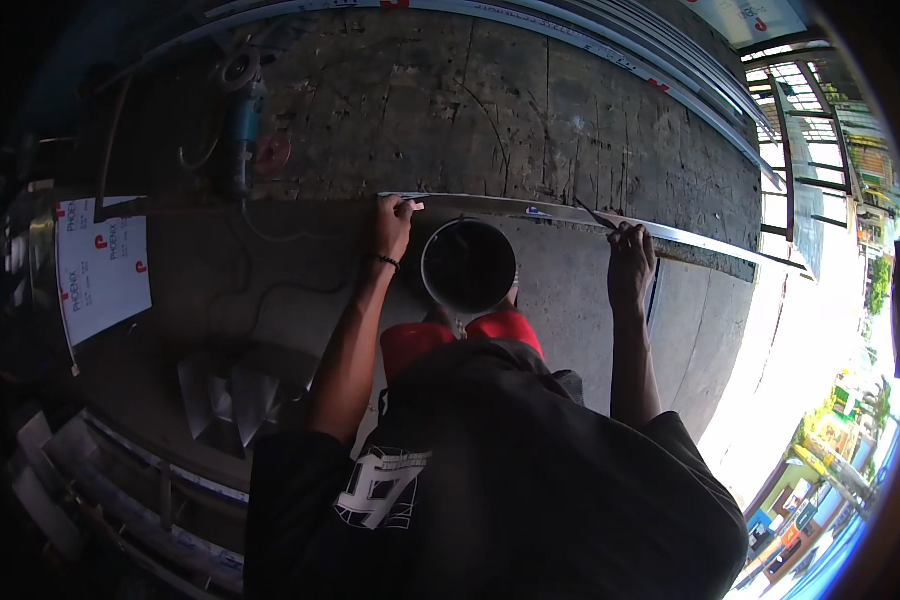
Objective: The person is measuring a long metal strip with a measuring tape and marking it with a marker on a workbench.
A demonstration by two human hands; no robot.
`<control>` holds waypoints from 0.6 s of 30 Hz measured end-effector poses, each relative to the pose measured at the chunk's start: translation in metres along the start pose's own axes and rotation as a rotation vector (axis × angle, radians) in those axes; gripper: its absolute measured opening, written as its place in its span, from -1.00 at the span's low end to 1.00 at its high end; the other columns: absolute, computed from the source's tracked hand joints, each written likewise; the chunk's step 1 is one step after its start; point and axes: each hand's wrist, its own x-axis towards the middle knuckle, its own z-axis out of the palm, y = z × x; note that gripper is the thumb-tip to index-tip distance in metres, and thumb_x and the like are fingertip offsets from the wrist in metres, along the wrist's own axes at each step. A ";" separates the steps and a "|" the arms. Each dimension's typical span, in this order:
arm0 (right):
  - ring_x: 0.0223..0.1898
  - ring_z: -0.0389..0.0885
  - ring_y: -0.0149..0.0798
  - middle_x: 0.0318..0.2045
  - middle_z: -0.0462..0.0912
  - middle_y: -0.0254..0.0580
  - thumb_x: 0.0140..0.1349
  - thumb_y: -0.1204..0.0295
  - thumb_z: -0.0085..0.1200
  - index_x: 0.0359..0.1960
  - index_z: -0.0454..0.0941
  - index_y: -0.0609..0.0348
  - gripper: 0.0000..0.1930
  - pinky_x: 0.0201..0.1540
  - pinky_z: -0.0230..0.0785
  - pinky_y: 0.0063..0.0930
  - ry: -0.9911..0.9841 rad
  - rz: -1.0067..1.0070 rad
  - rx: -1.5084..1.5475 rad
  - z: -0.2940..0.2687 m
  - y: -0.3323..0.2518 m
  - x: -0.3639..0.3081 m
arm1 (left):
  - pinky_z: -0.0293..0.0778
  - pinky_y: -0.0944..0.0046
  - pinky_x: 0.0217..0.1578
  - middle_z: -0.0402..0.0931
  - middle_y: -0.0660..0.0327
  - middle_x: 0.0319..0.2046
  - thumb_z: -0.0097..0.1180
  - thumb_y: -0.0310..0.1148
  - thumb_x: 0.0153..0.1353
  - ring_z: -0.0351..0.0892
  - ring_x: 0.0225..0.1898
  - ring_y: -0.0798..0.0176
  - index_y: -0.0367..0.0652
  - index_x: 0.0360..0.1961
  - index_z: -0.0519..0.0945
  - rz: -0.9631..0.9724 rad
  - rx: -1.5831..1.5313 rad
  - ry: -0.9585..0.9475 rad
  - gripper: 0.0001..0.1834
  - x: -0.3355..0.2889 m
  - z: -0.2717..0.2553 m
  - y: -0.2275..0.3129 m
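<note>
A long, shiny metal strip (680,236) lies along the near edge of the wooden workbench (420,120). My left hand (394,225) is closed at the strip's left end, pinching a small pale pinkish piece (417,206) whose kind I cannot make out. Farther right, my right hand (631,262) grips a thin dark pointed stick (592,211), its tip slanting up and left over the bench edge. Whether that stick is a marker or a scriber does not show. Between my forearms stands a round metal bucket (468,265), its inside dark.
An angle grinder (242,130) with a trailing cable rests at the bench's left. Long metal profiles (610,55) run along the far side. A white printed sheet (105,265) is at left, bent metal pieces (235,395) below it. Metal framing (805,150) stands at right.
</note>
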 end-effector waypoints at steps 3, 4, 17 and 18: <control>-0.27 0.47 -0.40 -0.30 0.52 -0.24 0.49 0.32 -0.04 -0.19 0.41 0.15 -0.83 -0.08 0.37 -0.44 0.211 -0.029 0.087 -0.037 -0.019 -0.006 | 0.37 0.19 -0.42 0.54 0.04 -0.59 0.16 -0.38 0.30 0.50 -0.50 0.31 -0.41 -0.48 0.52 -0.013 0.006 -0.046 -0.71 0.001 0.000 0.008; -0.27 0.50 -0.42 -0.32 0.53 -0.26 0.45 0.35 0.00 -0.13 0.45 0.18 -0.84 -0.13 0.39 -0.49 0.102 0.010 -0.081 -0.048 -0.016 -0.008 | 0.37 0.19 -0.42 0.54 0.04 -0.59 0.16 -0.38 0.30 0.50 -0.50 0.31 -0.41 -0.48 0.52 -0.009 0.006 -0.046 -0.71 0.003 -0.001 0.001; -0.20 0.69 -0.14 -0.19 0.67 -0.15 0.16 0.43 0.20 -0.10 0.61 0.08 -0.74 -0.11 0.56 -0.25 -0.975 -0.620 -0.896 0.056 0.207 -0.082 | 0.34 0.24 -0.39 0.42 0.14 -0.60 0.16 -0.40 0.30 0.38 -0.48 0.37 -0.38 -0.48 0.49 0.093 -0.032 -0.191 -0.73 -0.010 0.050 0.059; -0.20 0.69 -0.14 -0.19 0.67 -0.15 0.16 0.43 0.20 -0.10 0.61 0.08 -0.74 -0.11 0.56 -0.25 -0.972 -0.618 -0.884 0.060 0.206 -0.084 | 0.36 0.23 -0.38 0.44 0.10 -0.59 0.17 -0.40 0.30 0.40 -0.49 0.35 -0.39 -0.46 0.50 0.148 -0.010 -0.198 -0.74 -0.007 0.061 0.059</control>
